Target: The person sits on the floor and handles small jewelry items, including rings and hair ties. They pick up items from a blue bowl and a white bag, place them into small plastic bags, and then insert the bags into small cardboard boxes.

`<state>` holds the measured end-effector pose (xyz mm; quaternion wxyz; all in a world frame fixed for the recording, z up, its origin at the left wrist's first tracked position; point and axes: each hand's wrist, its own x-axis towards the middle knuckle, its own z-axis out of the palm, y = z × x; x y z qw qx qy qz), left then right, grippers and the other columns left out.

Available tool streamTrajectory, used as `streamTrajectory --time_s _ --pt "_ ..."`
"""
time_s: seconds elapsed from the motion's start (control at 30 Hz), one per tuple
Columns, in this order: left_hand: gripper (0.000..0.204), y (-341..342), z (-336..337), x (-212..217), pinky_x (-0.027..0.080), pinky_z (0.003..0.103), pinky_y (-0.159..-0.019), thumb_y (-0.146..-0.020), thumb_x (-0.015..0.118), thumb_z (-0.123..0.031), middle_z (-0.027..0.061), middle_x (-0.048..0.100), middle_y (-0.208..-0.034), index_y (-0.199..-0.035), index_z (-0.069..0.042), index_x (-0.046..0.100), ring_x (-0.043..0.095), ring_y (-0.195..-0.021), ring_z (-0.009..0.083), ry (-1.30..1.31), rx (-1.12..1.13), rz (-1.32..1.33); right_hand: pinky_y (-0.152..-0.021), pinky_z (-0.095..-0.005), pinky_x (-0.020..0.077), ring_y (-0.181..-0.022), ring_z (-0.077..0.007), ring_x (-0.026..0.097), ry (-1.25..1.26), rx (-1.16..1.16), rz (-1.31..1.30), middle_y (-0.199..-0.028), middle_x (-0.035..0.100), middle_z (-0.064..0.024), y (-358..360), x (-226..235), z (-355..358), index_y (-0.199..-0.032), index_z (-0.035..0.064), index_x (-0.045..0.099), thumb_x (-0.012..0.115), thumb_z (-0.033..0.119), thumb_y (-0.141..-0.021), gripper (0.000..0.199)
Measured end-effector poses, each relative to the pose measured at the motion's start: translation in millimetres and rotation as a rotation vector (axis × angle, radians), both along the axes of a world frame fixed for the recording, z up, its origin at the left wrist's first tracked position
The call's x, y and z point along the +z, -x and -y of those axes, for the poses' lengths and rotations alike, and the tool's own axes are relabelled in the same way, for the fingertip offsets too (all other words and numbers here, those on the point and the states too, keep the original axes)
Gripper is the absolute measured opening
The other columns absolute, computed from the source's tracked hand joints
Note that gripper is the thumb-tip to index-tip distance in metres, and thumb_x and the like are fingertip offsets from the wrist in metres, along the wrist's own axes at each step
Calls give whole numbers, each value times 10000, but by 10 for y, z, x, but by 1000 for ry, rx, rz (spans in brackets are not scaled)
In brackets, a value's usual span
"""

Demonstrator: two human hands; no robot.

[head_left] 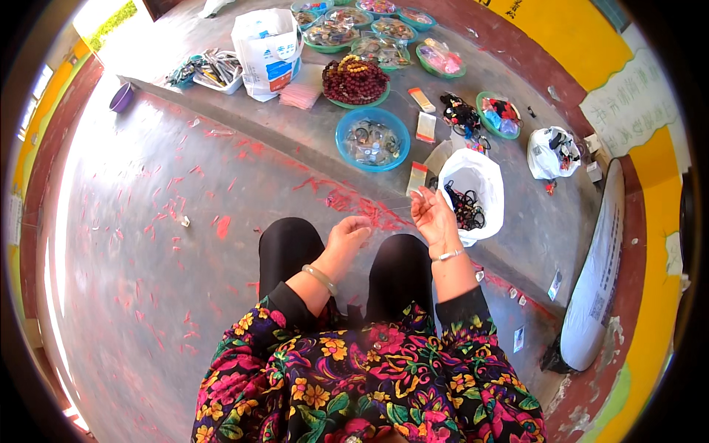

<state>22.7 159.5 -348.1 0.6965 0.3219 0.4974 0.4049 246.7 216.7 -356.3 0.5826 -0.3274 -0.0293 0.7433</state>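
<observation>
My left hand point(347, 238) hovers above my knees, its fingers drawn together and pointing right. Whatever it may hold is hidden. Palm up, my right hand point(433, 218) is raised with the fingers slightly bent and apart. No object shows clearly in it. Just beyond it stands a white container point(489, 171), which looks lined with a bag. Black cord loops point(467, 210) with small coloured bits lie inside. A red-and-white packet point(416, 179) lies on the floor just past the right fingertips.
A blue basin point(342, 140) of small clear packets stands ahead. Beyond it are dark red bead strings point(353, 83), several filled basins and a white carrier bag point(258, 44). A white bag point(550, 153) of cords sits at right. Red scraps point(369, 214) litter the floor along a low step.
</observation>
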Motion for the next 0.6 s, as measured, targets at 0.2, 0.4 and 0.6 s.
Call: streamTrajectory --time_s 0.2,0.4,0.6 --pt "244 -42 130 220 470 287 -782 -853 602 -95 73 612 -1062 -1089 -47 559 592 -929 138 -17 63 253 -717 -332 530 -798 -252 606 19 -66 -123 -952 600 -189 363 410 524 -1039 -55 540 472 293 -937 369" --pt "83 98 310 303 479 266 -732 -859 607 -116 41 653 -919 -917 -58 624 605 -835 120 -51 138 454 -703 -311 519 -825 -224 617 23 36 16 -932 625 -108 477 457 910 -1018 3 571 509 359 -914 376" --pt "77 410 461 519 458 227 -663 -858 608 -122 35 661 -851 -870 -53 641 597 -760 89 -262 22 235 -719 -264 451 -915 -142 581 -202 227 549 -1007 621 -40 322 548 1217 -1061 52 574 579 383 -873 380"
